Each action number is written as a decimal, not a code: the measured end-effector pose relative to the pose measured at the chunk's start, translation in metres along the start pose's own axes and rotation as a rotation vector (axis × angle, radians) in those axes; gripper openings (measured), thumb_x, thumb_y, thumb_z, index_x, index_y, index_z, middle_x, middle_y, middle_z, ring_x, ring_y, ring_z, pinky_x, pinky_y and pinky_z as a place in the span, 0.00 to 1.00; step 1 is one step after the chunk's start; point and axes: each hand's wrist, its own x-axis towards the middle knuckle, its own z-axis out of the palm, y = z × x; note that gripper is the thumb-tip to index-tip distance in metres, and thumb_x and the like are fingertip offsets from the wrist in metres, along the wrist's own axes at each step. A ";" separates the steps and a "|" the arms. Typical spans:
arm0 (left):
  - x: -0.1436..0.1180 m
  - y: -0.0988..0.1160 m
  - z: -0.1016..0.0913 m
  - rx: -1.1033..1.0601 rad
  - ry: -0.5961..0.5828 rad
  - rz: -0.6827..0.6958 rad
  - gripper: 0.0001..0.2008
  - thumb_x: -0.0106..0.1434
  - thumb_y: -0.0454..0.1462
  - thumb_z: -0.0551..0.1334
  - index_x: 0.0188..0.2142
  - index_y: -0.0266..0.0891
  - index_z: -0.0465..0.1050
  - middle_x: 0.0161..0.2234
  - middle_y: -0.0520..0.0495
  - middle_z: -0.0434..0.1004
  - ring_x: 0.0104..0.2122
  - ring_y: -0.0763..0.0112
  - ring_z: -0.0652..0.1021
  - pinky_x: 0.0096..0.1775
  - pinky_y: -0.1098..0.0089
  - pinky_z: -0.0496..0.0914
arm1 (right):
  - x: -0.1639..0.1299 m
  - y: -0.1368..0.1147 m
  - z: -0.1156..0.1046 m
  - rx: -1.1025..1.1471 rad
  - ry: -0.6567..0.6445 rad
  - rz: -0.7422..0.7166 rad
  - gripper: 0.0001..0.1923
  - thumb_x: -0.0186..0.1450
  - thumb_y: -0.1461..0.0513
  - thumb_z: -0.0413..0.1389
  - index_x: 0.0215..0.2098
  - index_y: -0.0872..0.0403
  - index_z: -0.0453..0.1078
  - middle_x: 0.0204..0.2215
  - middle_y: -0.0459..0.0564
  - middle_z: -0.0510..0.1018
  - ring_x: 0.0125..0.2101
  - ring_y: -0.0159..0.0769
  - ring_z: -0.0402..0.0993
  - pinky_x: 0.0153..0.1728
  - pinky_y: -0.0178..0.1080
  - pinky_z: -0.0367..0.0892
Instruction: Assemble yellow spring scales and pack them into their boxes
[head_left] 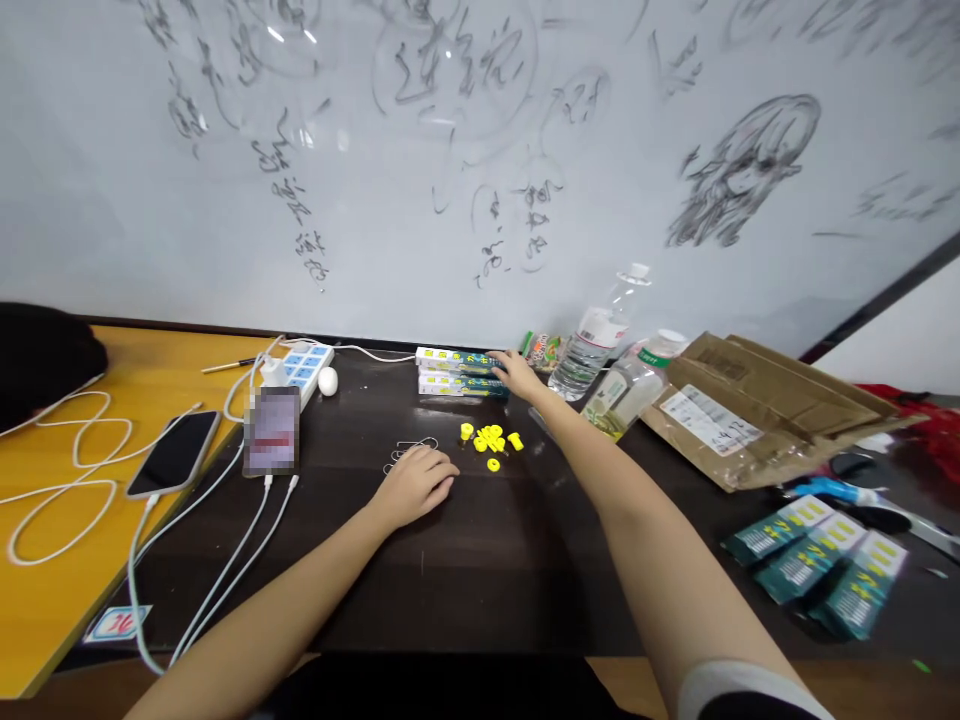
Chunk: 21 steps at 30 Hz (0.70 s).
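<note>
Stacked boxes (459,384) apparently being handled by part-open right hand (516,373); left hand (420,484) loosely curled by wire loops (409,445); holds unclear; firm pinch needed.

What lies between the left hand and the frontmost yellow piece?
Between the left hand and the frontmost yellow piece there is only bare table, as the head view shows.

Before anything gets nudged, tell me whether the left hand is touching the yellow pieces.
Apart: the head view shows dark tabletop between the left hand and the yellow pieces.
</note>
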 end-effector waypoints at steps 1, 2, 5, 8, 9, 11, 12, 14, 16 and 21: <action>0.000 -0.002 0.000 0.001 0.003 -0.006 0.11 0.66 0.35 0.52 0.41 0.40 0.73 0.38 0.46 0.75 0.41 0.67 0.73 0.49 0.62 0.65 | 0.004 0.003 0.003 0.001 -0.013 -0.013 0.20 0.67 0.61 0.48 0.57 0.53 0.63 0.45 0.56 0.65 0.47 0.42 0.63 0.51 0.44 0.60; -0.001 -0.003 0.000 -0.001 0.001 -0.004 0.11 0.66 0.35 0.52 0.41 0.40 0.73 0.38 0.46 0.75 0.40 0.67 0.73 0.50 0.62 0.65 | 0.008 0.005 0.006 0.002 -0.026 -0.026 0.20 0.67 0.62 0.48 0.57 0.54 0.63 0.45 0.56 0.65 0.46 0.42 0.63 0.51 0.44 0.60; -0.001 -0.002 0.003 -0.016 -0.011 0.008 0.11 0.66 0.35 0.52 0.40 0.41 0.73 0.38 0.47 0.75 0.40 0.68 0.74 0.52 0.62 0.63 | 0.014 0.013 0.009 0.001 -0.066 -0.050 0.20 0.67 0.63 0.48 0.57 0.55 0.63 0.46 0.56 0.64 0.47 0.41 0.64 0.52 0.43 0.60; 0.000 -0.002 0.005 -0.022 -0.010 -0.010 0.11 0.66 0.35 0.52 0.40 0.41 0.73 0.38 0.47 0.75 0.40 0.68 0.73 0.52 0.62 0.63 | 0.015 0.017 0.010 0.003 -0.092 -0.047 0.21 0.67 0.63 0.47 0.58 0.55 0.62 0.46 0.56 0.64 0.48 0.41 0.64 0.51 0.42 0.61; 0.001 -0.002 0.006 -0.023 -0.009 -0.016 0.11 0.66 0.34 0.52 0.40 0.41 0.73 0.38 0.47 0.75 0.40 0.68 0.73 0.52 0.62 0.63 | 0.014 0.018 0.010 0.002 -0.097 -0.039 0.21 0.67 0.63 0.48 0.58 0.54 0.62 0.46 0.56 0.64 0.49 0.41 0.64 0.51 0.42 0.61; 0.000 -0.003 0.006 -0.028 -0.011 -0.023 0.11 0.66 0.34 0.52 0.40 0.41 0.73 0.37 0.47 0.75 0.40 0.68 0.74 0.52 0.62 0.64 | 0.012 0.016 0.010 -0.003 -0.105 -0.020 0.21 0.67 0.63 0.48 0.58 0.54 0.61 0.46 0.56 0.64 0.48 0.41 0.65 0.50 0.41 0.62; 0.000 -0.004 0.007 -0.031 -0.012 -0.027 0.11 0.66 0.34 0.52 0.40 0.41 0.73 0.37 0.47 0.75 0.40 0.68 0.74 0.52 0.62 0.64 | 0.010 0.015 0.010 -0.012 -0.107 -0.013 0.21 0.67 0.63 0.48 0.58 0.54 0.61 0.46 0.56 0.65 0.47 0.41 0.66 0.49 0.41 0.63; 0.000 -0.004 0.006 -0.037 -0.011 -0.041 0.11 0.66 0.34 0.52 0.40 0.41 0.73 0.37 0.47 0.75 0.40 0.68 0.74 0.52 0.62 0.64 | 0.006 0.010 0.009 -0.037 -0.102 -0.003 0.20 0.66 0.64 0.48 0.56 0.53 0.62 0.46 0.57 0.66 0.45 0.42 0.66 0.47 0.42 0.63; -0.001 -0.005 0.006 -0.038 -0.010 -0.061 0.11 0.66 0.34 0.52 0.40 0.41 0.73 0.38 0.47 0.76 0.41 0.68 0.74 0.53 0.61 0.63 | 0.000 0.004 0.008 -0.063 -0.081 0.005 0.18 0.66 0.64 0.49 0.54 0.54 0.62 0.46 0.58 0.68 0.46 0.44 0.66 0.47 0.44 0.63; 0.000 -0.003 0.004 -0.054 -0.039 -0.096 0.11 0.66 0.35 0.52 0.41 0.41 0.72 0.40 0.48 0.76 0.43 0.67 0.74 0.54 0.59 0.62 | -0.017 -0.015 0.001 -0.014 0.033 0.081 0.18 0.65 0.62 0.48 0.53 0.57 0.56 0.47 0.62 0.69 0.47 0.47 0.66 0.45 0.45 0.63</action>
